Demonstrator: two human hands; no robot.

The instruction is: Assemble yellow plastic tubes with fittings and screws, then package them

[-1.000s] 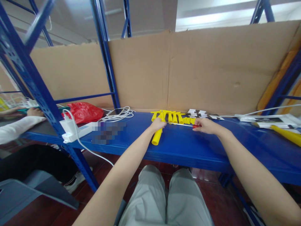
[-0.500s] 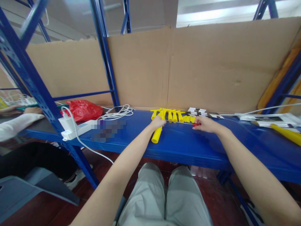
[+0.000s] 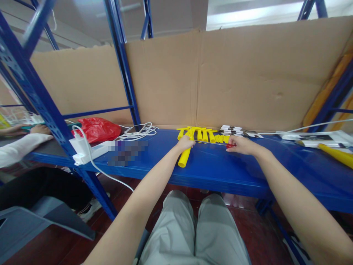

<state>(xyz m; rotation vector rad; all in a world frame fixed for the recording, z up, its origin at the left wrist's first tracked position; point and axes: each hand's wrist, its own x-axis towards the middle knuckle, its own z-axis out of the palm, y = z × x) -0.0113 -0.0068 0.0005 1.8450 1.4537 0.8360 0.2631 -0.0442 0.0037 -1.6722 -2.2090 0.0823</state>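
My left hand (image 3: 185, 143) is closed around a yellow plastic piece with a tube-like body (image 3: 183, 159) and a crossbar top, its open end tipped toward me over the blue table. In my right hand (image 3: 241, 145) is a screwdriver with a red handle (image 3: 231, 145), the fingers pinched round it. Its long thin shaft (image 3: 211, 143) points left at the yellow piece; whether the tip touches it is hidden by my left hand. Behind lies a row of similar yellow T-shaped pieces (image 3: 204, 135). Small yellow parts (image 3: 220, 138) sit between that row and my right hand.
Black-and-white slips (image 3: 232, 130) lie behind my right hand. A yellow tube (image 3: 338, 156) rests at the right. On the left are a white power strip (image 3: 95, 151), coiled cable (image 3: 140, 132) and a red bag (image 3: 99, 129). Another person's sleeve (image 3: 26, 147) shows beyond the blue post. Cardboard (image 3: 165, 84) stands behind.
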